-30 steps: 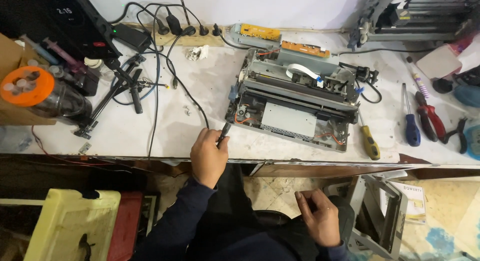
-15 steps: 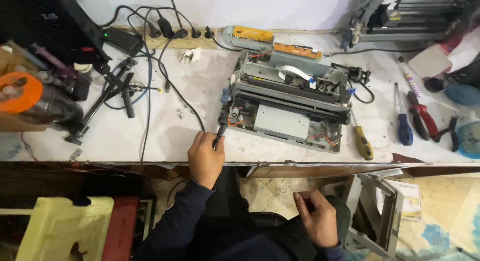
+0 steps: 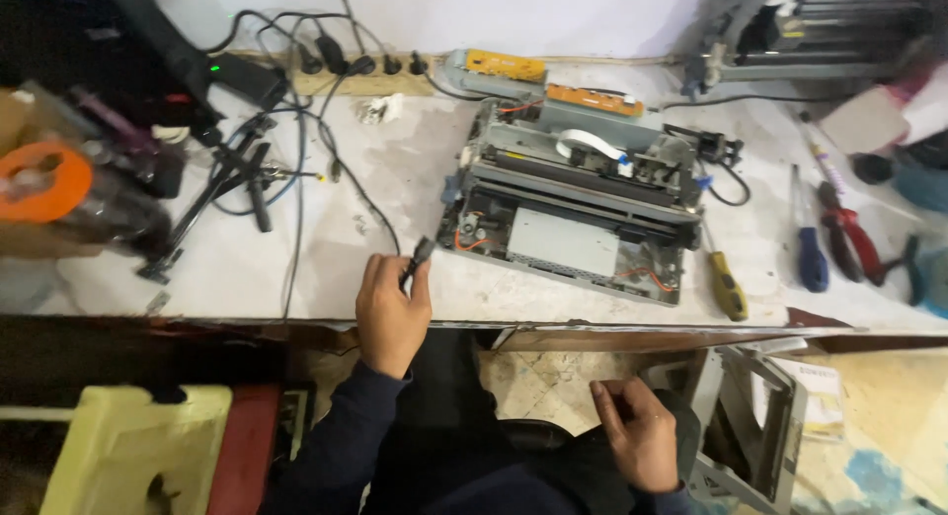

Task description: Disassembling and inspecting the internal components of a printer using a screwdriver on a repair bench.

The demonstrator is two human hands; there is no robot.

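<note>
Head camera: a small black cable plug is pinched between the thumb and fingertips of the left hand, at the near edge of the white workbench, just left of the opened printer chassis. The plug is judged light and rigid; its thin black cable looks limp and is best guided by the plug body rather than the wire. The right hand is held loosely curled over the lap, with nothing gripped.
</note>
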